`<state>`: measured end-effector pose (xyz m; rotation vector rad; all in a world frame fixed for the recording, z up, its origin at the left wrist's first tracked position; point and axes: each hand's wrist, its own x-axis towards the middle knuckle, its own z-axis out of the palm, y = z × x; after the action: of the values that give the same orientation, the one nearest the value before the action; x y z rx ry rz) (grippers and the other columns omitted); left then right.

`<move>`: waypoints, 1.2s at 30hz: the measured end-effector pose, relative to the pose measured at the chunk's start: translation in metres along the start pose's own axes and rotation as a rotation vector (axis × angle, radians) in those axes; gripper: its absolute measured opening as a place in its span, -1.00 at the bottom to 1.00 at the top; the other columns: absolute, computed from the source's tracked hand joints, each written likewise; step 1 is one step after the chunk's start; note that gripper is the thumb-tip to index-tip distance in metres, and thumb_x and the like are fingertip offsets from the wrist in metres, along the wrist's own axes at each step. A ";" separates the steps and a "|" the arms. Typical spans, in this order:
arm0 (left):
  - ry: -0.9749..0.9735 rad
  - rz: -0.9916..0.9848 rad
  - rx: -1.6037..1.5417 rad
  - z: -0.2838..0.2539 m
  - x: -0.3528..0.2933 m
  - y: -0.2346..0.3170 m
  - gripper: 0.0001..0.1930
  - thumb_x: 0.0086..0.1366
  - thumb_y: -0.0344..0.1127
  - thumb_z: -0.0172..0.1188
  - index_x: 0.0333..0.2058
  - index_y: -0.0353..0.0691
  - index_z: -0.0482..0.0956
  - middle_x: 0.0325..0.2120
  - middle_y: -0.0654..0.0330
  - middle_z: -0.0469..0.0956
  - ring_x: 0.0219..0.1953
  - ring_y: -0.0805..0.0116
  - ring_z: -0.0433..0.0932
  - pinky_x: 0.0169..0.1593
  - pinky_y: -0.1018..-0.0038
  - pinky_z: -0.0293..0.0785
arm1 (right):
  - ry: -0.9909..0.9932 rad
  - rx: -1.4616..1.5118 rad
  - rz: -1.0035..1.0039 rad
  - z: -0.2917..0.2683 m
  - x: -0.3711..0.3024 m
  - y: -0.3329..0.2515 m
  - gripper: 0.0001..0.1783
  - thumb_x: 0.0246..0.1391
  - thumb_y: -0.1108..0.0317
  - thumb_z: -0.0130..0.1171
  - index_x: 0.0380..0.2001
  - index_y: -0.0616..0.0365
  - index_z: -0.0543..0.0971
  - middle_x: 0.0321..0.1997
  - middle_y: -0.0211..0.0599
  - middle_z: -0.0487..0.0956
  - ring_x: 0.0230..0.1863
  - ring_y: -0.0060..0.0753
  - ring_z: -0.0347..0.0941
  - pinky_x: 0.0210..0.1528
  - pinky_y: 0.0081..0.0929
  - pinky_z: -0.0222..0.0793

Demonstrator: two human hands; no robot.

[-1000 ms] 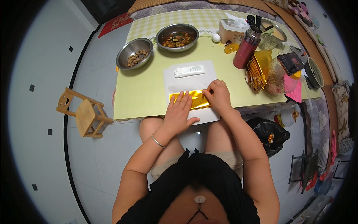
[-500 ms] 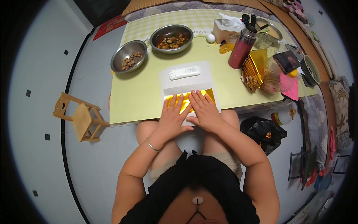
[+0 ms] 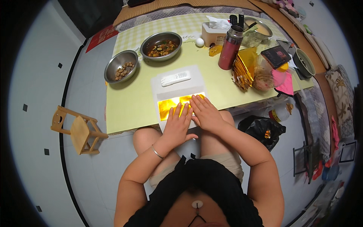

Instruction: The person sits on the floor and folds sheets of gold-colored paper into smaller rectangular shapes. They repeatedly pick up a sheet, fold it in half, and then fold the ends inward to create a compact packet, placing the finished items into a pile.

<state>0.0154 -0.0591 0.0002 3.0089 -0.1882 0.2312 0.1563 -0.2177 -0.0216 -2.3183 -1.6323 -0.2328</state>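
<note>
A shiny gold foil sheet point(image 3: 165, 109) lies flat on white paper point(image 3: 159, 85) at the table's near edge. My left hand point(image 3: 177, 126) rests on the foil's lower middle, fingers stretched out and thumb spread. Beside it, my right hand point(image 3: 206, 113) lies flat over the foil's right end, fingers extended. The two hands touch or nearly touch, and part of the foil is hidden under them. Just beyond the foil, a white oblong block point(image 3: 176, 78) with dark print sits on the paper. Neither hand grips anything.
Two steel bowls, one with brown nuts or seeds point(image 3: 109, 68) and one with mixed food point(image 3: 147, 39), stand far left. At right are a red thermos point(image 3: 229, 51), folded gold foil pieces point(image 3: 242, 73) and a tissue box point(image 3: 211, 34). A small wooden chair point(image 3: 79, 134) stands left.
My head view has shifted, so the table appears turned and further left. My left hand has slid right and nearer me across the foil, uncovering its left end; the right hand stays on the foil.
</note>
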 end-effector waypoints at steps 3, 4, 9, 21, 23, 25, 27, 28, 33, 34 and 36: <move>0.022 -0.045 0.039 0.000 -0.005 0.003 0.08 0.07 0.37 0.29 0.39 -0.28 0.21 0.43 -0.10 0.12 0.48 -0.13 0.05 0.44 -0.14 -0.05 | 0.044 -0.059 -0.061 -0.001 0.001 0.009 -0.32 0.14 0.22 0.15 0.29 0.33 0.39 0.41 0.08 0.35 0.46 0.01 0.22 0.50 -0.11 0.05; 0.024 -0.053 0.032 0.000 -0.011 -0.003 0.08 0.06 0.37 0.29 0.39 -0.27 0.22 0.44 -0.10 0.12 0.48 -0.12 0.05 0.44 -0.15 -0.05 | 0.025 -0.048 -0.070 -0.006 0.001 0.011 -0.34 0.12 0.25 0.14 0.27 0.33 0.41 0.39 0.07 0.37 0.44 0.00 0.25 0.49 -0.11 0.09; -0.042 -0.085 0.080 -0.015 -0.030 -0.039 0.04 0.09 0.37 0.24 0.40 -0.20 0.22 0.46 -0.05 0.09 0.49 -0.10 0.03 0.42 -0.24 -0.08 | 0.032 0.103 -0.140 -0.012 0.004 0.030 -0.40 -0.04 0.35 0.17 0.14 0.27 0.49 0.33 0.01 0.45 0.36 -0.04 0.35 0.39 -0.08 0.24; 0.277 -0.044 -0.145 -0.011 0.016 -0.031 -0.62 0.16 -0.34 0.29 -0.03 -0.30 0.60 0.00 -0.14 0.56 0.05 -0.13 0.51 0.13 0.11 0.48 | 0.052 0.127 -0.159 -0.042 0.018 0.000 -0.47 -0.11 0.31 0.23 0.00 0.26 0.52 0.07 0.01 0.55 0.16 0.05 0.45 0.33 0.01 0.28; 0.266 -0.040 -0.109 -0.008 0.014 -0.029 -0.62 0.18 -0.33 0.28 -0.01 -0.28 0.61 0.02 -0.15 0.56 0.06 -0.14 0.51 0.15 0.11 0.47 | 0.077 0.047 -0.191 -0.038 0.013 -0.003 -0.51 -0.07 0.29 0.23 -0.03 0.25 0.53 0.11 0.01 0.55 0.19 0.06 0.45 0.33 0.01 0.29; 0.273 0.003 -0.032 -0.008 0.011 -0.028 -0.63 0.19 -0.33 0.27 -0.01 -0.25 0.62 0.04 -0.15 0.56 0.06 -0.16 0.52 0.16 0.12 0.48 | 0.167 -0.049 -0.226 -0.017 0.002 -0.004 -0.57 -0.02 0.28 0.20 -0.06 0.24 0.55 0.14 0.01 0.56 0.21 0.06 0.46 0.32 0.00 0.32; 0.275 0.004 -0.047 -0.007 0.009 -0.029 -0.64 0.21 -0.31 0.27 -0.01 -0.23 0.64 0.06 -0.15 0.56 0.06 -0.18 0.52 0.17 0.13 0.47 | 0.187 -0.083 -0.233 -0.008 -0.008 0.005 -0.62 0.02 0.28 0.17 -0.08 0.20 0.57 0.16 0.00 0.56 0.20 0.03 0.49 0.28 -0.03 0.37; 0.277 0.004 -0.053 -0.007 0.009 -0.029 -0.65 0.22 -0.30 0.27 -0.01 -0.21 0.65 0.07 -0.15 0.56 0.06 -0.19 0.52 0.18 0.13 0.47 | 0.198 -0.099 -0.237 -0.006 -0.010 0.008 -0.64 0.04 0.29 0.16 -0.09 0.19 0.58 0.17 -0.01 0.57 0.20 0.01 0.51 0.27 -0.05 0.40; 0.318 -0.124 -0.122 -0.010 0.017 -0.018 -0.72 0.18 -0.22 0.34 -0.18 -0.23 0.67 -0.01 -0.11 0.59 0.02 -0.13 0.53 0.12 0.13 0.48 | 0.148 0.147 0.018 -0.015 0.004 0.005 -0.73 0.01 0.31 0.23 -0.20 0.15 0.63 -0.15 -0.12 0.65 -0.09 -0.10 0.60 -0.02 -0.18 0.51; 0.352 -0.158 -0.137 -0.009 0.020 -0.015 -0.73 0.16 -0.20 0.36 -0.23 -0.23 0.68 -0.05 -0.09 0.60 0.00 -0.11 0.54 0.09 0.13 0.48 | 0.090 0.230 0.126 -0.017 0.010 0.005 -0.76 0.02 0.31 0.24 -0.24 0.16 0.64 -0.22 -0.15 0.65 -0.15 -0.12 0.60 -0.08 -0.20 0.52; 0.389 -0.256 -0.185 -0.009 0.029 -0.009 -0.77 0.13 -0.21 0.39 -0.34 -0.24 0.67 -0.13 -0.03 0.61 -0.07 -0.06 0.54 0.01 0.14 0.47 | 0.153 0.456 0.211 -0.017 0.025 0.016 -0.81 0.05 0.28 0.28 -0.31 0.15 0.65 -0.31 -0.19 0.63 -0.24 -0.11 0.57 -0.16 -0.21 0.48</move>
<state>0.0433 -0.0527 0.0130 2.7002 0.1989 0.7154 0.1803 -0.2059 -0.0003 -2.0422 -1.2051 0.0109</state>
